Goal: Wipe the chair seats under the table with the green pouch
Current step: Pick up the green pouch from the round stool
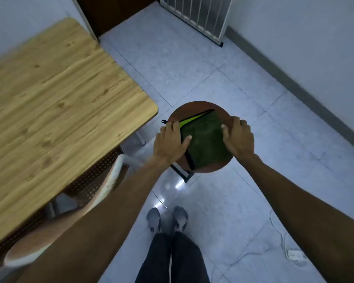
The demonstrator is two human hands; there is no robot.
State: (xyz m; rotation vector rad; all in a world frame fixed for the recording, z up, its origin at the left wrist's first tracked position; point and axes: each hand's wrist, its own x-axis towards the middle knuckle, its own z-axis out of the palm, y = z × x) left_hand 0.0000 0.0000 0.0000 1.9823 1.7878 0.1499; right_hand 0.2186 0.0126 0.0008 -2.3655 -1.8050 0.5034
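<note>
Lying flat across the middle of the round dark-brown wooden stool seat (200,107), dark green fabric pouch with a black zip and a lime-green strip (204,139), reaching almost to the seat's near edge. Pressing down on its left edge, left hand (170,139), fingers spread flat, gripping nothing. Resting on its right edge, right hand (238,137), fingers loosely curled over the seat's right rim, beside the corner of the light wood-grain table (59,103).

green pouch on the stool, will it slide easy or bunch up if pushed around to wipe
The pouch looks soft and fuzzy, lying flat on the stool, so it probably drags rather than slips. It seems thin and floppy, so it may bunch unless pressed flat. The left hand and right hand at its edges should keep it spread.
</note>
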